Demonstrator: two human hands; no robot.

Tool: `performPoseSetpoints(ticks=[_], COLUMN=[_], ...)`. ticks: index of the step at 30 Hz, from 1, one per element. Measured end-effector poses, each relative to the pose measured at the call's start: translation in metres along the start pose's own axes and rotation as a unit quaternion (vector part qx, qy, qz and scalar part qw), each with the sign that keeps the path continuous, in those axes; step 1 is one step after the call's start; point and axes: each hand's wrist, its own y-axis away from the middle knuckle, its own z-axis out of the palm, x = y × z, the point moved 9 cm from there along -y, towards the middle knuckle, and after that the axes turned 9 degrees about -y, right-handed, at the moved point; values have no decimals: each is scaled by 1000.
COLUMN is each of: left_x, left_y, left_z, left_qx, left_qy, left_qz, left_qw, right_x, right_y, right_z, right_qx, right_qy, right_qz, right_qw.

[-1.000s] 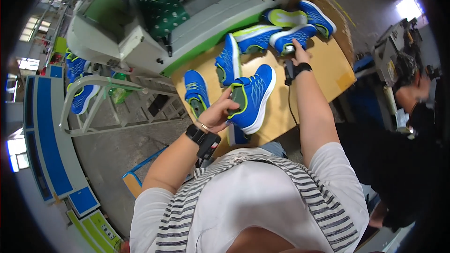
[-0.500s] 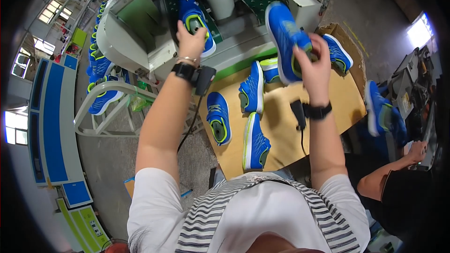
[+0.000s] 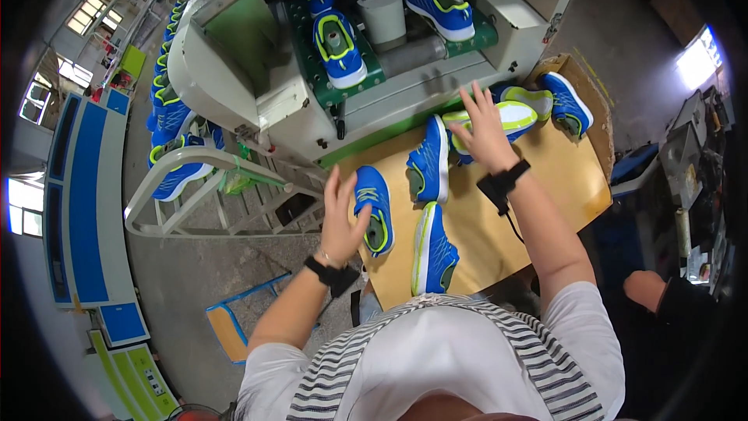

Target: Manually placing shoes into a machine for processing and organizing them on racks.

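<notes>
My left hand (image 3: 343, 214) is open with fingers apart, right beside a blue shoe with a lime lining (image 3: 375, 214) at the left edge of the wooden table (image 3: 545, 187). Fingers spread, my right hand (image 3: 485, 129) rests on a shoe turned sole-up (image 3: 518, 115) at the table's far side; it holds nothing. Two more blue shoes (image 3: 430, 157) (image 3: 433, 248) lie between my hands. On the green and white machine (image 3: 257, 93) behind the table, two blue shoes (image 3: 340, 48) (image 3: 439, 3) stand on its green platform.
Another blue shoe (image 3: 567, 101) lies at the table's far right corner. A white rail rack (image 3: 179, 175) on the left carries several blue shoes. Another person (image 3: 662, 292) is at the right edge beside dark machinery. The floor below is grey concrete.
Both hands were raised at the machine with a shoe each. Those shoes now stand on the machine, and both hands have come down empty to the shoes on the table.
</notes>
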Motion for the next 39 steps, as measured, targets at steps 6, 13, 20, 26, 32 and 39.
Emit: performPoseSetpoints(ticks=[6,13,20,26,32,39], left_x=[-20,-36,-9,17,40,28], left_y=[121,186,180,177,159,150], left_z=[28,-2,25,35,80,167], left_qx=[-145,-121,-143,-156,-194,-201], left_qy=[15,-43,-32,11,96,84], left_qz=[-88,-155,-104,-52,-54,-185], left_qw=[985,980,984,986,975,958], right_x=[64,87,118,171,201,172], right_y=[130,252,210,252,271,276], right_z=[8,-29,-21,-19,-22,-12], right_qx=[36,136,198,260,313,215], right_qy=[124,111,48,-80,-320,-390], right_qz=[88,143,206,239,366,345], right_qw=[988,974,957,932,816,827])
